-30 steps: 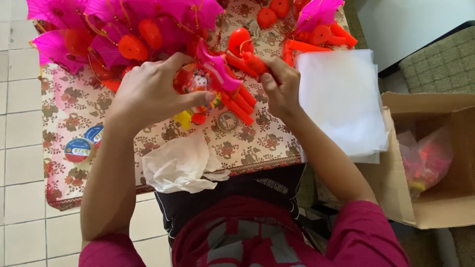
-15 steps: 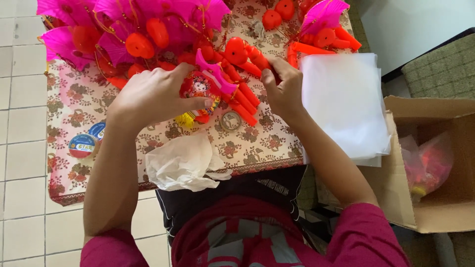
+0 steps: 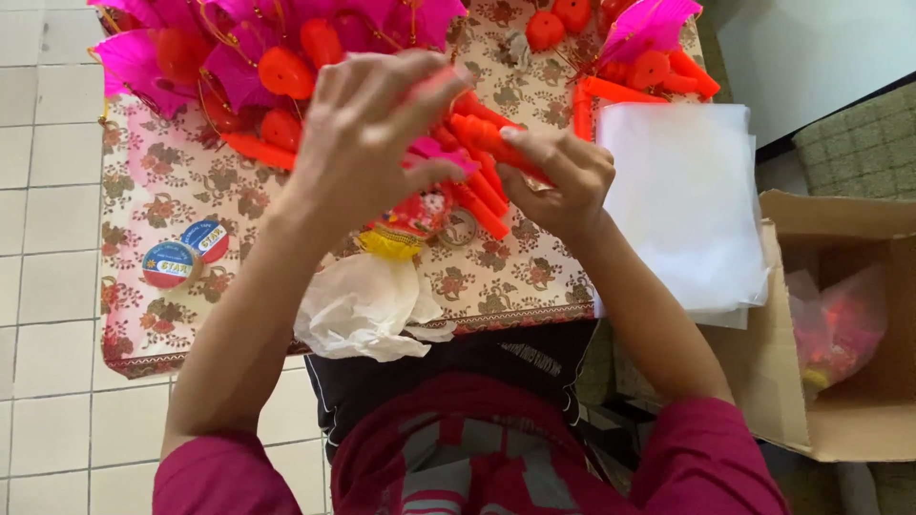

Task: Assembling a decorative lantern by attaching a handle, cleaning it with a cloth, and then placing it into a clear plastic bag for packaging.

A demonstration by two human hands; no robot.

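We see both hands raised over the middle of the tabletop (image 3: 191, 181), working on one orange and pink ornament (image 3: 468, 162). Our left hand (image 3: 367, 143) covers its upper part from the left, fingers (image 3: 420, 91) spread and curled over it, so that we cannot tell how firmly they hold it. Our right hand (image 3: 558, 181) meets it from the right, thumb and forefinger pinched shut on one of the orange sticks (image 3: 496, 138).

The relation that matters is the line of those sticks: their long axis runs on a slant, from the far left down toward the near right, and they fan out between the two hands. The right hand sits at the lower right end of that fan, on the sticks themselves, so it is the nearer hand for any fine work on them; the left hand steadies from above. A yellow tassel (image 3: 389, 243) hangs from the ornament toward the near edge, just over a crumpled white bag (image 3: 367, 310) lying at that edge.

Along the far edge lie more pink and orange ornaments (image 3: 239, 57). A stack of clear sheets (image 3: 682, 205) covers the right edge, two tape rolls (image 3: 186, 253) sit near the left edge, and a cardboard box (image 3: 859, 334) stands off the tabletop to the right.
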